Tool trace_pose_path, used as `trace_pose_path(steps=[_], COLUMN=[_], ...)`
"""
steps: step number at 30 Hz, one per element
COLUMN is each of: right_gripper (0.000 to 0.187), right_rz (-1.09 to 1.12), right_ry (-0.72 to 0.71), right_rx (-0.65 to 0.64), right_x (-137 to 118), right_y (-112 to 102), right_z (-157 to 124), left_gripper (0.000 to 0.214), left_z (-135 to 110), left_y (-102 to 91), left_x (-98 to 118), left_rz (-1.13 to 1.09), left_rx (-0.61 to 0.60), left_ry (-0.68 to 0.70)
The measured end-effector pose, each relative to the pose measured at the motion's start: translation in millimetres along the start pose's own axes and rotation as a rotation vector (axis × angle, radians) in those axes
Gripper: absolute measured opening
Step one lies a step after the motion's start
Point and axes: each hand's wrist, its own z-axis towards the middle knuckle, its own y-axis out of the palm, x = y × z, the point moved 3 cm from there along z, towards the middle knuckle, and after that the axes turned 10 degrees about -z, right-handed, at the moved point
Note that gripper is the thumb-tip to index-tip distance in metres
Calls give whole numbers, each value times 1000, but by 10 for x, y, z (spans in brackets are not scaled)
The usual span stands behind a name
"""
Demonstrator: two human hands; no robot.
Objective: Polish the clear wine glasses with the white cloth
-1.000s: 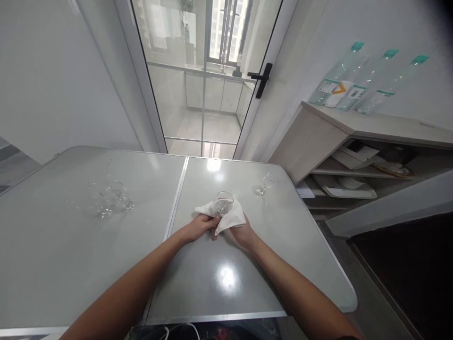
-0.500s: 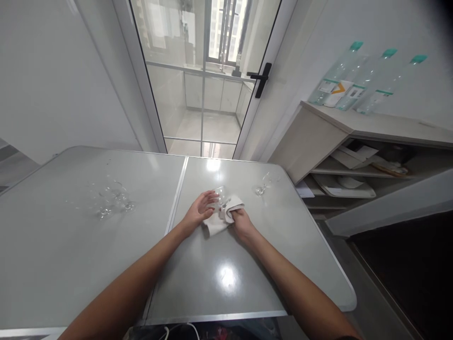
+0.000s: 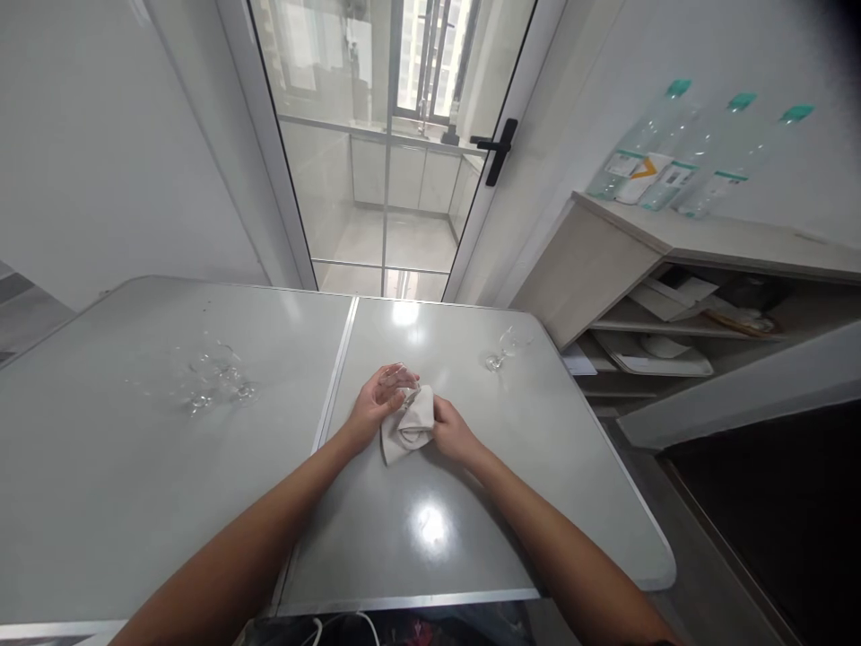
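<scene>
My left hand (image 3: 374, 405) is curled round the bowl of a clear wine glass (image 3: 396, 380) above the middle of the grey table (image 3: 202, 502). My right hand (image 3: 452, 431) is closed on a white cloth (image 3: 407, 425) that is bunched against the glass's lower part. The cloth hides the stem and foot of the glass. Both hands meet just right of the table's centre seam.
Another clear glass (image 3: 501, 350) stands near the table's far right edge. Several clear glasses (image 3: 213, 380) are grouped on the left half. A wooden shelf unit (image 3: 673, 296) with plastic bottles (image 3: 700, 148) on top stands to the right. A glass door (image 3: 396, 144) is behind the table.
The cloth was spread round the glass, then bunched up. My left hand opened briefly and now wraps the bowl. My right hand has slid down and left with the cloth.
</scene>
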Motion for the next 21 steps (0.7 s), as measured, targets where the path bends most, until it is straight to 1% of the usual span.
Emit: trace_pose_path(steps=[2,3,5,6,7,9,11,12,13,14,15,17,19,20,21], right_gripper=[15,16,19,21,22,22,29,33,34,32,28,20,20,20,21], right_rz=[239,325,380,344,261,-5,-278,-373,-422,-423,-378,-205,-35,15,37], right_ry=[104,153,190,170,129,15,-92,-123,-134,-130,-116,-86,-77,-78,-78], right_rx=[-82,-117,-172,-176,-154,-51,70,106,123,127,123,99,78,99,155], right_x=[23,24,-8,-37,-72,-148,-205,-214,-206,-182,-149,-77,-34,-28,-29], right_y=[32,46,60,57,44,4,-35,-45,-50,-52,-51,-42,-37,-50,-78], right_z=[6,4,-5,-10,-16,-33,-56,-62,-62,-53,-38,1,32,38,36], left_gripper=[54,55,56,56,56,57,59,60,61,61,60,60,60,61,61], left_z=[-10,-15,-19,-17,-12,1,13,17,18,18,15,5,-2,-4,-4], left_y=[5,9,13,10,4,-10,-22,-25,-26,-24,-20,-2,27,44,62], left_x=[13,18,28,31,34,39,42,42,40,38,37,41,54,64,76], left_rz=[-52,-76,-102,-99,-85,-39,4,18,28,34,37,33,18,13,12], left_rx=[-15,-28,-41,-37,-28,-1,20,27,31,31,27,9,-27,-48,-70], left_ry=[-32,-45,-50,-40,-21,38,91,102,102,92,78,60,69,88,115])
